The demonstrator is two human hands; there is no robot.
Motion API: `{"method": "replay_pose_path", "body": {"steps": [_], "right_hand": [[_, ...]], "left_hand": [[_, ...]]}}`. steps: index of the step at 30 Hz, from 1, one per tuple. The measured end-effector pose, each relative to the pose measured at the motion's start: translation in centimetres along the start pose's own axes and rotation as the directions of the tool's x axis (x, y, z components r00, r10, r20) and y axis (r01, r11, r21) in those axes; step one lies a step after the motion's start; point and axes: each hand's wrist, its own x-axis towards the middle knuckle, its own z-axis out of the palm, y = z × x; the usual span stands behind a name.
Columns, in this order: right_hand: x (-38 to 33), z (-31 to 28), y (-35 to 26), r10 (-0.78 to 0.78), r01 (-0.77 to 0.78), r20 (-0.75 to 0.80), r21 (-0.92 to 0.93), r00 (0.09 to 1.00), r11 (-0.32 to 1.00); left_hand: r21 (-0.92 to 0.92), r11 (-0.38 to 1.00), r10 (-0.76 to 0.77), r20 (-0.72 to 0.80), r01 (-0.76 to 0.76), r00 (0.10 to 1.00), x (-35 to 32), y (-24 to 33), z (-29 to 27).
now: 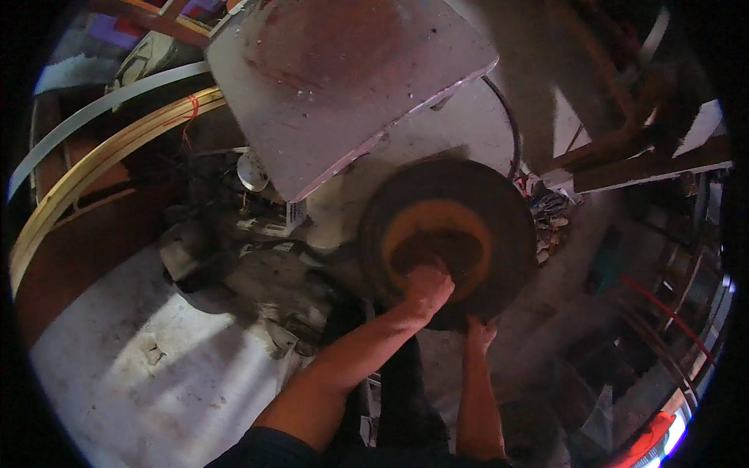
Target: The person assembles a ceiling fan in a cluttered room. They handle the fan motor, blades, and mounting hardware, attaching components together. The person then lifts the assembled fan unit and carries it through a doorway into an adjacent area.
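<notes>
A wheel [503, 226] with a wide dark outer ring and an orange-brown inner ring is tilted in front of me. My left hand [429, 290] reaches across into its hollow middle; the fingers look curled, but their tips and whatever they may hold are hidden. Low on the near right edge, my right hand [480, 334] grips the wheel's outer ring, its fingers partly behind it.
A pale, stained square-cornered slab [367, 86] stands beyond the wheel. At left, a bundle of bent yellowish strips [86, 168] curves past a dark heap of clutter [265, 288]. Rubble [552, 222] and a beam [647, 175] lie at right.
</notes>
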Motion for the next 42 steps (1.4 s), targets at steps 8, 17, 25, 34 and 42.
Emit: {"method": "replay_pose_path", "body": {"steps": [8,17,25,34,42], "right_hand": [[1.3,-1.4,4.7,0.317,-0.307,-0.001,0.239,0.949,0.921],[6.7,-4.7,5.8,0.21,-0.211,0.036,0.279,0.977,0.937],[12.1,-5.2,6.0,0.151,-0.142,-0.022,0.217,0.988,0.966],[15.8,-7.6,8.8,0.074,-0.073,0.081,-0.013,0.994,0.997],[18.6,-7.6,9.0,0.055,-0.078,-0.106,-0.227,0.993,0.971]], "left_hand": [[0.589,0.778,0.196,0.106,-0.221,0.975,0.8,1.4,4.5],[0.408,0.896,0.183,0.018,-0.174,0.983,2.1,0.7,12.8],[0.444,0.842,0.284,0.119,-0.307,0.951,4.6,-0.7,18.1],[0.169,0.918,0.345,0.097,-0.358,0.933,7.8,-3.9,15.3],[-0.345,0.854,-0.507,-0.391,0.388,0.768,10.4,-16.9,9.1]]}}
